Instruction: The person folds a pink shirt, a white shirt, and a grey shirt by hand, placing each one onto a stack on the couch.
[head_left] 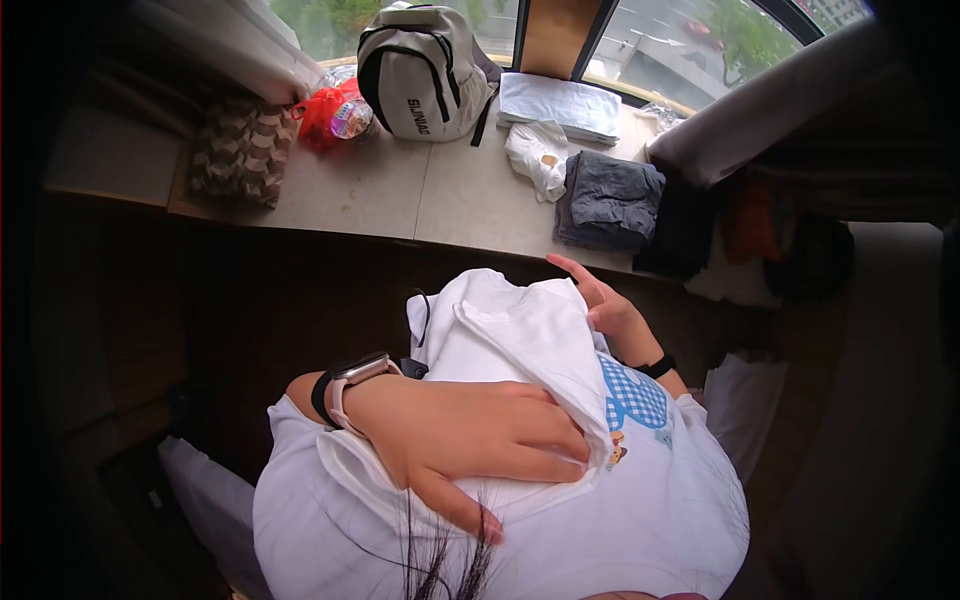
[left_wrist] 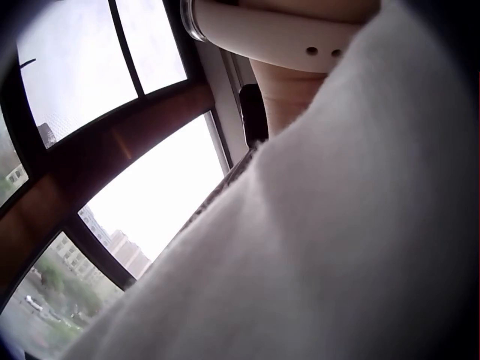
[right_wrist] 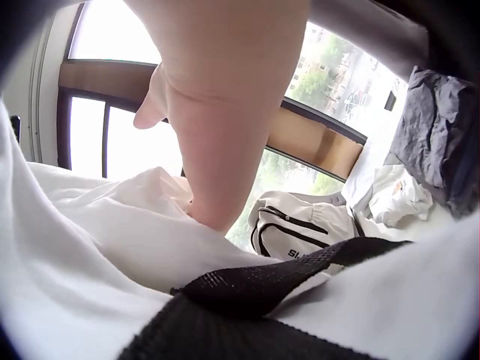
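A folded white cloth (head_left: 520, 335) is bunched against the front of the person's white shirt (head_left: 660, 500). The left hand (head_left: 490, 430), with a watch above it, lies palm down across the cloth, fingers extended and thumb spread towards the shirt. At the cloth's far right edge is the right hand (head_left: 605, 305), one digit pointing out and the other fingers partly hidden by the cloth. The right wrist view shows the right hand (right_wrist: 217, 142) against the white fabric (right_wrist: 120, 217), thumb held away from it. In the left wrist view, white fabric (left_wrist: 300, 247) hides the left fingers.
Along the windows runs a ledge (head_left: 380, 200). On it stand a light backpack (head_left: 420, 80), a red bag (head_left: 322, 118), a patterned bag (head_left: 240, 150), a folded light towel (head_left: 560, 105), a crumpled white cloth (head_left: 538, 160) and folded dark clothes (head_left: 612, 195).
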